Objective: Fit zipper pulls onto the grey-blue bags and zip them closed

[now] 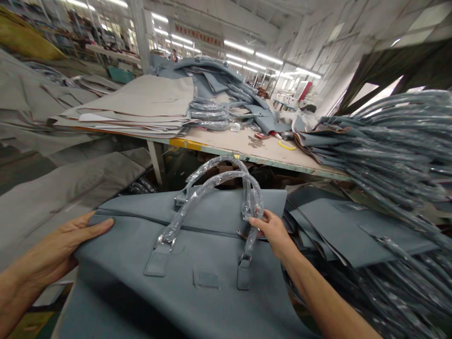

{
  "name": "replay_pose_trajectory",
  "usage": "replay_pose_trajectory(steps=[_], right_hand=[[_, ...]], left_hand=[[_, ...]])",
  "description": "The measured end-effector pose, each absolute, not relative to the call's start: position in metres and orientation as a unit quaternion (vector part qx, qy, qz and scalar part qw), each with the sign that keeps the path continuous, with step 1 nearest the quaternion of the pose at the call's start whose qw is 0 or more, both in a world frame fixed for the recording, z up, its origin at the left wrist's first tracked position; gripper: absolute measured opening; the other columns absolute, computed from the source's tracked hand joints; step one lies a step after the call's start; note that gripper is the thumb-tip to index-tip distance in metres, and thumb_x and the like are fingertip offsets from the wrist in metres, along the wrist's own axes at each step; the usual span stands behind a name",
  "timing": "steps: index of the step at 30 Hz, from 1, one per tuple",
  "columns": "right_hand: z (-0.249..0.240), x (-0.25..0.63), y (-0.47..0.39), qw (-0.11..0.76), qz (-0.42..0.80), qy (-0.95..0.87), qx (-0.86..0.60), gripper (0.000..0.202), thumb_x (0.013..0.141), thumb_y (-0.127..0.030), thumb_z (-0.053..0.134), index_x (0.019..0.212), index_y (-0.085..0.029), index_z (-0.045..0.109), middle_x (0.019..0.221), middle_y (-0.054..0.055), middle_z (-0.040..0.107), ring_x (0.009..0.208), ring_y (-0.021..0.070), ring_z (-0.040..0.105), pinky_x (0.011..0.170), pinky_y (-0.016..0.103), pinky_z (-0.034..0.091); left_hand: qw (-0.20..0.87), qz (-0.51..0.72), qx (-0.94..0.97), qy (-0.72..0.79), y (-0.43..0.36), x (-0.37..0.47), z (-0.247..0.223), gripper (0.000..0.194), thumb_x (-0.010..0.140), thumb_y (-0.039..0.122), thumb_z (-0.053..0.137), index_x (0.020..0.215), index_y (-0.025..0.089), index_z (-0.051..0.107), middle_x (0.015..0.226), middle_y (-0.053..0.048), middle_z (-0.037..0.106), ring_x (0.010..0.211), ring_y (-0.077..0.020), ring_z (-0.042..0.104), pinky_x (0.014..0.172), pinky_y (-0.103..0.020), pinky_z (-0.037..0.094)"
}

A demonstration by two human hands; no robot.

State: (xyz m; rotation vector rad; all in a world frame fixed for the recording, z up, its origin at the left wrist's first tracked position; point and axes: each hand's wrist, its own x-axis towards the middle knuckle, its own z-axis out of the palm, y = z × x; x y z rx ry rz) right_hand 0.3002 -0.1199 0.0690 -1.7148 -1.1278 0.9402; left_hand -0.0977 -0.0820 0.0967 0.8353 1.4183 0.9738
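A blue-grey bag [212, 245], with a dark zip across its top, spreads out in front of me. Its two handles [208, 186] are wrapped in clear plastic and stand up in arches, fixed by metal rings to stitched tabs. My left hand [60, 245] grips the bag's left corner, thumb on top and the other fingers partly hidden beneath. My right hand [270, 228] is closed around the right side of the plastic-wrapped handles, close to the zip's end. A small rectangular patch [206, 278] sits on the bag between the handle tabs.
Ahead is a worktable [215, 137] bearing a stack of grey sheets [141, 101], a yellow ring-shaped item [286, 145] and a heap of small metal parts [256, 142]. Plastic-wrapped handles [399, 136] pile up at right, above blue-grey panels [346, 226]. Grey material [70, 193] lies left.
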Motion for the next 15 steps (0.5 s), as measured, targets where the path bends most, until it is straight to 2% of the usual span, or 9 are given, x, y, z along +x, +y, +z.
replay_pose_trajectory(steps=[2,4,6,9,12,14,15], right_hand=[[0.087,0.295,-0.139,0.445,0.388,-0.455,-0.667,0.061,0.073,-0.052,0.069,0.117,-0.01,0.057,0.091,0.008,0.066,0.076,0.0216,0.061,0.064,0.03,0.049],[0.111,0.288,-0.165,0.427,0.403,-0.505,-0.633,0.06,0.075,-0.049,0.072,0.123,-0.014,0.059,0.092,0.006,0.066,0.083,0.0219,0.062,0.076,0.031,0.051],[0.129,0.279,-0.189,0.351,0.419,-0.626,-0.556,0.052,0.083,-0.046,0.067,0.128,-0.019,0.062,0.112,0.008,0.066,0.103,0.0249,0.061,0.091,0.034,0.049],[0.13,0.259,-0.21,0.204,0.38,-0.788,-0.439,0.059,0.089,-0.046,0.062,0.14,-0.017,0.053,0.144,0.014,0.047,0.133,0.0303,0.042,0.112,0.043,0.036],[0.112,0.24,-0.215,0.067,0.311,-0.858,-0.403,0.068,0.091,-0.036,0.063,0.151,-0.019,0.037,0.155,0.018,0.03,0.144,0.0354,0.022,0.116,0.057,0.024],[0.111,0.234,-0.217,0.025,0.293,-0.871,-0.393,0.063,0.093,-0.025,0.061,0.151,-0.022,0.036,0.156,0.017,0.027,0.147,0.0336,0.015,0.117,0.056,0.025],[0.117,0.234,-0.219,0.022,0.295,-0.875,-0.384,0.059,0.094,-0.02,0.059,0.15,-0.021,0.038,0.156,0.017,0.028,0.147,0.0312,0.014,0.118,0.052,0.026]], left_hand=[[0.581,0.407,0.349,0.613,-0.082,-0.099,0.09,0.043,0.063,0.036,0.091,0.096,0.022,0.068,0.084,0.007,0.074,0.064,-0.0086,0.063,0.059,-0.015,0.055],[0.587,0.391,0.331,0.627,-0.084,-0.096,0.081,0.042,0.065,0.033,0.09,0.097,0.02,0.066,0.086,0.005,0.074,0.066,-0.009,0.064,0.06,-0.015,0.054],[0.592,0.373,0.326,0.636,-0.085,-0.093,0.069,0.038,0.069,0.033,0.086,0.096,0.018,0.064,0.085,0.004,0.074,0.066,-0.0096,0.064,0.06,-0.016,0.053],[0.569,0.346,0.361,0.653,-0.077,-0.097,0.052,0.035,0.071,0.039,0.083,0.09,0.019,0.063,0.083,0.004,0.073,0.07,-0.0135,0.065,0.063,-0.019,0.053],[0.411,0.308,0.483,0.71,-0.054,-0.112,0.057,0.03,0.07,0.031,0.081,0.092,0.02,0.063,0.091,0.004,0.072,0.087,-0.0145,0.064,0.068,-0.014,0.047],[0.285,0.267,0.554,0.735,-0.038,-0.115,0.079,0.031,0.078,0.027,0.072,0.106,0.019,0.064,0.1,0.006,0.07,0.091,-0.0109,0.06,0.07,-0.009,0.04],[0.255,0.251,0.574,0.736,-0.033,-0.111,0.094,0.034,0.083,0.027,0.067,0.115,0.018,0.062,0.103,0.007,0.069,0.088,-0.0085,0.058,0.071,-0.007,0.037]])
